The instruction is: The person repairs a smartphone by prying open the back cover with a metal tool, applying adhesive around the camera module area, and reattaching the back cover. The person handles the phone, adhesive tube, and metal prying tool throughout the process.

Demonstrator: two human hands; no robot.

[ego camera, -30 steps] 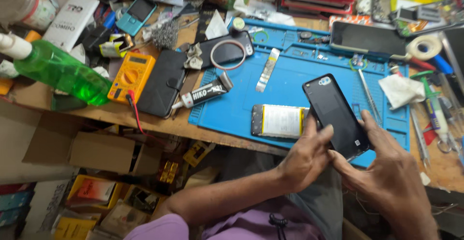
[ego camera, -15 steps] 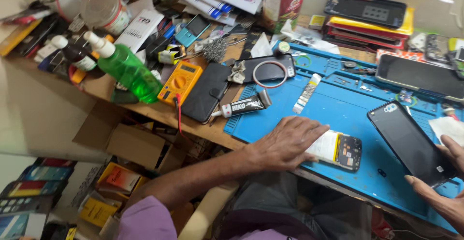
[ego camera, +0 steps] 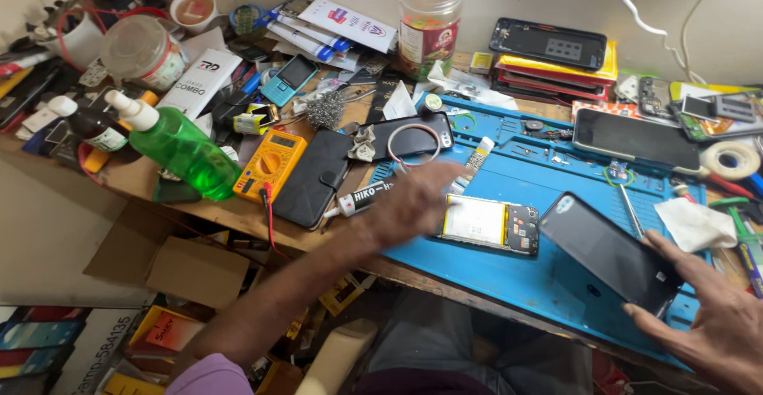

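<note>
My left hand [ego camera: 413,200] is blurred, fingers apart, and hovers over the left edge of the blue work mat [ego camera: 556,276]. It is close to a black glue tube [ego camera: 362,199] and holds nothing. Just right of it an opened phone body with a pale battery [ego camera: 490,224] lies on the mat. My right hand [ego camera: 711,319] at the lower right grips a black phone back cover [ego camera: 608,249], holding it tilted above the mat. A black phone with a ring-shaped cable on it [ego camera: 409,137] lies beyond the left hand.
A green spray bottle [ego camera: 179,150], yellow multimeter [ego camera: 270,164] and black wallet case [ego camera: 311,178] lie left of the mat. Phones [ego camera: 632,138], a tape roll [ego camera: 731,159], a white cloth [ego camera: 695,224], a jar [ego camera: 429,25] and boxes crowd the bench. Cardboard boxes [ego camera: 191,272] sit below.
My left hand has lifted off the opened phone body and moved left toward the glue tube. The view has swung left, and my right hand keeps its hold on the back cover.
</note>
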